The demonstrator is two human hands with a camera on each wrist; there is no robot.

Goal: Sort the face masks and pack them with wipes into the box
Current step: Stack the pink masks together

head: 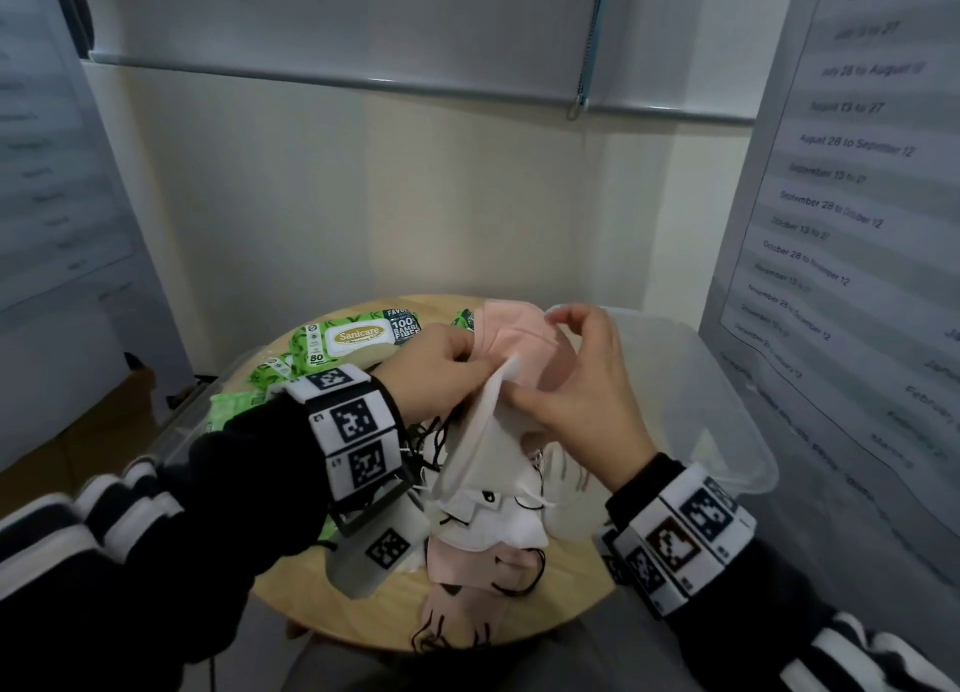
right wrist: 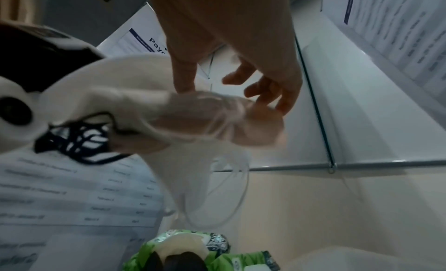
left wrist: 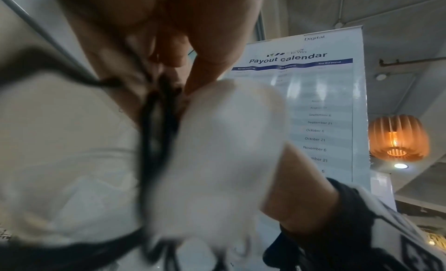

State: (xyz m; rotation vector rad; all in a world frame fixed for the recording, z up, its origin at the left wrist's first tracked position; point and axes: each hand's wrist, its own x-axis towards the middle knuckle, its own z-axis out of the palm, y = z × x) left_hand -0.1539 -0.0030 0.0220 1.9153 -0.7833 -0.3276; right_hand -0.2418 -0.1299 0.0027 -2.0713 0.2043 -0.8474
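**Head view: masks pinched above the table**

Loose masks point(head: 483, 561) lie nearest; above them left hand point(head: 441, 374) and right hand point(head: 576, 379) both pinch a pink mask point(head: 511, 343), its long axis sloping toward the box point(head: 727, 405) beside the right hand; wipes point(head: 358, 340) lie farthest left.

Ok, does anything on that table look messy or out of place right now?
Yes. The loose masks near the table's front edge lie in a jumbled heap, white and pink mixed, black ear loops tangled. One pink mask hangs over the edge. The clear box looks empty.
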